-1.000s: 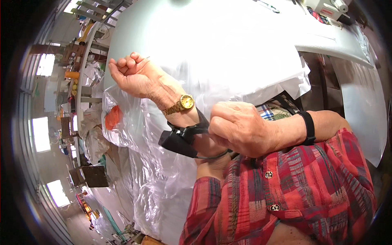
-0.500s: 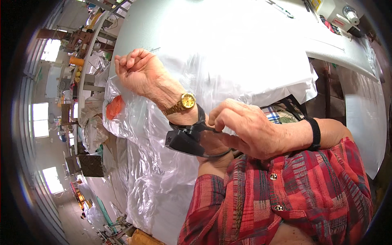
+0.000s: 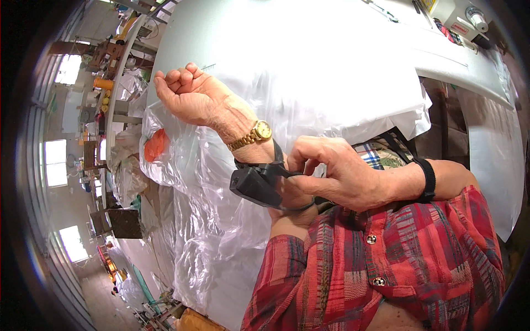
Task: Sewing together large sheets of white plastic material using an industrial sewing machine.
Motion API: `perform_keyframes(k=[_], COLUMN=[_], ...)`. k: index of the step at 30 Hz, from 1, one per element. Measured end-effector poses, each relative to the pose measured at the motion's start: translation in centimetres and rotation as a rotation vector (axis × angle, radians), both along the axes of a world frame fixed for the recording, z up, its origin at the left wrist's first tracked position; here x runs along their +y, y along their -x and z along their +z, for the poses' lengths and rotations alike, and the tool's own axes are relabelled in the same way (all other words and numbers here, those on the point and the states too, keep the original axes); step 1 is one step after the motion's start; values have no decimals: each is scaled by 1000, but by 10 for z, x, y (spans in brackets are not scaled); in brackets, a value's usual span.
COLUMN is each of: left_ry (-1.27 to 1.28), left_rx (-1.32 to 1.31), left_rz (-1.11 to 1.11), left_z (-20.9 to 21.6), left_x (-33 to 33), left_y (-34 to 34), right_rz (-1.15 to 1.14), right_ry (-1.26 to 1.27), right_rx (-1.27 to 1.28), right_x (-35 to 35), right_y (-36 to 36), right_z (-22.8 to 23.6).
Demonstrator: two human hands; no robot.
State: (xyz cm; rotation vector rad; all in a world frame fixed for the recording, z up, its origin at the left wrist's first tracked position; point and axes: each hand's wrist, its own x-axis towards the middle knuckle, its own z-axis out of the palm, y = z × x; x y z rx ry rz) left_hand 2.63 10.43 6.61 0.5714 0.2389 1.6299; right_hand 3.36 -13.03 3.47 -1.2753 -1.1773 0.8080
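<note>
My left hand (image 3: 190, 94) is raised over the table with its palm side up and its fingers curled in, nothing visible in them. A gold wristwatch (image 3: 256, 134) circles that wrist. Further down the same forearm sits a black boxy device (image 3: 256, 186), held by a black strap (image 3: 277, 151). My right hand (image 3: 337, 174) reaches across, its thumb and index finger pinched on the strap beside the device; the fingertips are partly hidden. Around my right wrist is a black band (image 3: 427, 180).
Crinkled clear plastic sheeting (image 3: 204, 220) spreads under my left arm, with an orange-red piece (image 3: 156, 145) at its left. A white table (image 3: 182, 38) lies ahead. At the far right stands a white machine (image 3: 455, 16). Cluttered benches line the left side.
My left forearm has shifted slightly right and rolled, turning the watch and device with it. My right fingers have closed in a pinch at the strap.
</note>
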Motion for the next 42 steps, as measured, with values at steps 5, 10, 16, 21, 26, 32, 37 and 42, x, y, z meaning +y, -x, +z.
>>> perform_keyframes(k=[5, 10, 16, 21, 26, 32, 37, 42], left_ry=[-36, -42, -55, -72, 9, 273, 266, 239], left_rx=[56, 14, 45, -157, -327, -543, -635, -618], left_rz=[81, 36, 22, -247, -490, -736, -904, -916], left_z=[-5, -5, -7, -4, 1, 6, 12, 14], left_x=[3, 7, 11, 17, 17, 0, -11, -20], left_y=[0, 3, 5, 13, 20, 20, 20, 17], right_rz=[-22, -57, -110, -38, 82, 171, 177, 225], right_ry=[36, 21, -35, -46, -166, -79, 51, 61], right_rx=[46, -37, 26, 63, 9, 346, 600, 672], right_x=[-3, -5, -7, -6, -5, 2, 7, 16], right_y=[-1, -3, -9, -12, -15, -21, -27, -27], right_z=[4, 2, 2, 3, 0, -10, -22, -36])
